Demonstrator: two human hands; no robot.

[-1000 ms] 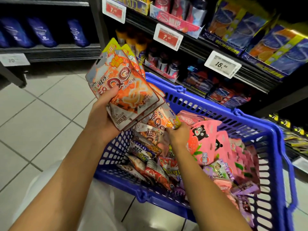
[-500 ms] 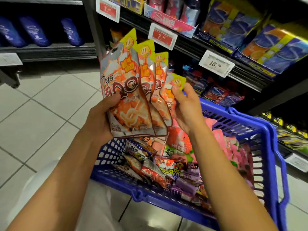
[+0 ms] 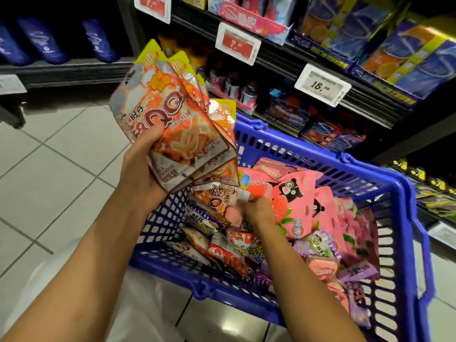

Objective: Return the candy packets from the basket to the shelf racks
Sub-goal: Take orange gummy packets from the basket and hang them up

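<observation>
My left hand (image 3: 142, 169) grips a fanned stack of several orange QQ candy packets (image 3: 172, 117) above the left end of the blue basket (image 3: 408, 193). My right hand (image 3: 259, 208) is down inside the basket, its fingertips at the edge of another orange QQ packet (image 3: 218, 197) lying on the pile. The hand is blurred and its fingers are partly hidden among the packets. Pink strawberry packets (image 3: 298, 201) fill the basket's right side, with purple and red packets (image 3: 227, 253) nearer me.
The shelf racks (image 3: 320, 58) stand just behind the basket, with price tags (image 3: 322, 83), blue boxes and small bottles. A lower dark shelf (image 3: 61, 70) with blue bags is at the far left. Tiled floor (image 3: 54, 156) lies to the left.
My right hand left the fanned stack and dropped back into the basket. The left hand tilted the stack left and now holds one packet more than a second ago.
</observation>
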